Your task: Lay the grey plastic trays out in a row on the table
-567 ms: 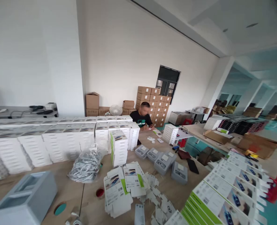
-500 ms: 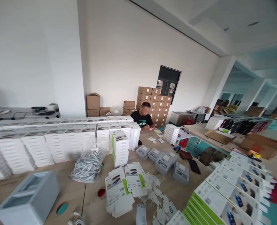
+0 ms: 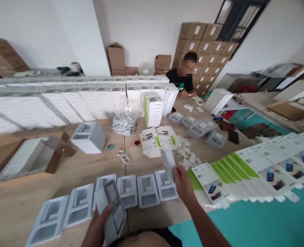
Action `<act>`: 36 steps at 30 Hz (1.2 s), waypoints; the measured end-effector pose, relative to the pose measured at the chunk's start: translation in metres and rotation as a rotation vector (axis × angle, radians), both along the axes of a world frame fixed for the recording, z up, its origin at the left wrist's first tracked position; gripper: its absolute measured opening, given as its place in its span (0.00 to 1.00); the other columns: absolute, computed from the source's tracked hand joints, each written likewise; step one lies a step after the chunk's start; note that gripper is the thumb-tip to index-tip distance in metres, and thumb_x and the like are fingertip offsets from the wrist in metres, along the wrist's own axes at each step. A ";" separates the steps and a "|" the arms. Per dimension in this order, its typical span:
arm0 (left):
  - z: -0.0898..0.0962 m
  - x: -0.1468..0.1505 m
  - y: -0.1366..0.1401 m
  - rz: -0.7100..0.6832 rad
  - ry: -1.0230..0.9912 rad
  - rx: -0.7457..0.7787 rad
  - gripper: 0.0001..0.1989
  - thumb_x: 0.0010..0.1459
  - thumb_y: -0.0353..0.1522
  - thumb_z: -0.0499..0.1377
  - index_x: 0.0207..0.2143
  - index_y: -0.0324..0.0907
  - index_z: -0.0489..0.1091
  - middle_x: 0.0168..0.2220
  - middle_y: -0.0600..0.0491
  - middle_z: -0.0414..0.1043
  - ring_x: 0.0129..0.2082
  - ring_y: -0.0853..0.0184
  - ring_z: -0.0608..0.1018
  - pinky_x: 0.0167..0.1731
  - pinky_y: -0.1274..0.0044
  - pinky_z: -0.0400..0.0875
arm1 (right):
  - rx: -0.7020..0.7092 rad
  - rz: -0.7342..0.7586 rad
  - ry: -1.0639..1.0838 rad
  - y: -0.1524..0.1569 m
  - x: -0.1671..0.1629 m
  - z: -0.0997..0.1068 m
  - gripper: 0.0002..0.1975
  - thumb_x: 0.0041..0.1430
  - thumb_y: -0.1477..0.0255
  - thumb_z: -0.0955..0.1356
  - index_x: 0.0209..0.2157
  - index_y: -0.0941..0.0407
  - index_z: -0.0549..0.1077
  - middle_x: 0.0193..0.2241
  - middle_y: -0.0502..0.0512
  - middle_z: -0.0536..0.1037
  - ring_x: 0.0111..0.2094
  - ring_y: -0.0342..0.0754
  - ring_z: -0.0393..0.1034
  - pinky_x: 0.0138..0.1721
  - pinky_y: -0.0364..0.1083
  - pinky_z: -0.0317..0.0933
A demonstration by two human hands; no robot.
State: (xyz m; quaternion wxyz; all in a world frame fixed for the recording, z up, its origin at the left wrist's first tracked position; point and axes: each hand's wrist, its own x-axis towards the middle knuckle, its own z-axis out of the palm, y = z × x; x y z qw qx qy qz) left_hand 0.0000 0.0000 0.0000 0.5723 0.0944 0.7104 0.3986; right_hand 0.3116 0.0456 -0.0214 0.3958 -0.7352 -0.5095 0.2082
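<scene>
My left hand (image 3: 99, 226) holds a grey moulded tray insert (image 3: 112, 206) tilted over the near edge of the wooden table (image 3: 20, 202). My right hand (image 3: 184, 183) is raised above the table and pinches a small white card (image 3: 168, 161), blurred by motion. A row of several more grey tray inserts (image 3: 131, 190) lies flat along the near edge between my hands. Flat printed white and green box sleeves (image 3: 229, 171) lie fanned out to the right of my right hand.
Stacked white boxes (image 3: 64, 103) line the left and far side. A bag of white cables (image 3: 123, 121), flat cartons (image 3: 155, 139), scattered paper bits, an open cardboard box (image 3: 31, 156) and a grey insert stack (image 3: 89, 137) are on the table. A seated person (image 3: 184, 77) works at the far end.
The view has dropped from the room down to the near table edge. Both my hands, the held insert and the row of inserts have come into view.
</scene>
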 end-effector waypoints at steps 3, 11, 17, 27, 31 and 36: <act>-0.020 -0.010 -0.009 -0.068 -0.130 0.054 0.40 0.39 0.43 0.71 0.56 0.45 0.65 0.47 0.49 0.76 0.50 0.52 0.76 0.51 0.66 0.72 | -0.088 -0.001 -0.125 -0.009 0.029 -0.038 0.17 0.64 0.63 0.56 0.42 0.57 0.69 0.48 0.65 0.74 0.47 0.56 0.70 0.48 0.52 0.62; -0.019 -0.013 -0.014 -0.020 -0.168 0.144 0.38 0.42 0.39 0.70 0.57 0.43 0.64 0.47 0.46 0.77 0.50 0.52 0.76 0.52 0.65 0.71 | -0.213 -0.064 -0.093 -0.036 0.046 -0.087 0.15 0.59 0.60 0.58 0.31 0.55 0.69 0.27 0.58 0.74 0.30 0.53 0.69 0.35 0.50 0.61; -0.018 -0.025 -0.016 -0.044 -0.174 0.128 0.41 0.43 0.41 0.69 0.59 0.44 0.62 0.48 0.47 0.77 0.50 0.51 0.76 0.53 0.64 0.71 | -0.191 -0.081 0.111 -0.044 0.049 -0.117 0.20 0.61 0.57 0.57 0.34 0.57 0.70 0.30 0.58 0.76 0.33 0.51 0.70 0.35 0.47 0.65; -0.009 -0.010 -0.011 -0.159 -0.101 0.192 0.44 0.42 0.43 0.69 0.60 0.41 0.60 0.49 0.43 0.75 0.51 0.48 0.75 0.51 0.64 0.70 | -0.206 -0.016 0.080 -0.043 0.032 -0.156 0.22 0.55 0.65 0.61 0.46 0.60 0.74 0.49 0.65 0.74 0.54 0.58 0.65 0.60 0.57 0.53; -0.007 0.005 0.001 -0.248 -0.038 0.268 0.46 0.37 0.40 0.71 0.60 0.40 0.60 0.45 0.44 0.77 0.48 0.50 0.76 0.47 0.67 0.71 | -0.244 0.137 0.159 -0.042 0.002 -0.116 0.20 0.54 0.62 0.64 0.44 0.58 0.75 0.46 0.63 0.76 0.50 0.58 0.68 0.55 0.57 0.58; -0.020 0.023 0.021 -0.420 -0.085 0.432 0.45 0.41 0.41 0.70 0.60 0.41 0.57 0.51 0.43 0.72 0.48 0.54 0.74 0.48 0.68 0.69 | -0.332 0.598 0.515 -0.045 -0.082 -0.022 0.14 0.58 0.62 0.65 0.42 0.53 0.75 0.42 0.55 0.77 0.43 0.51 0.71 0.48 0.49 0.64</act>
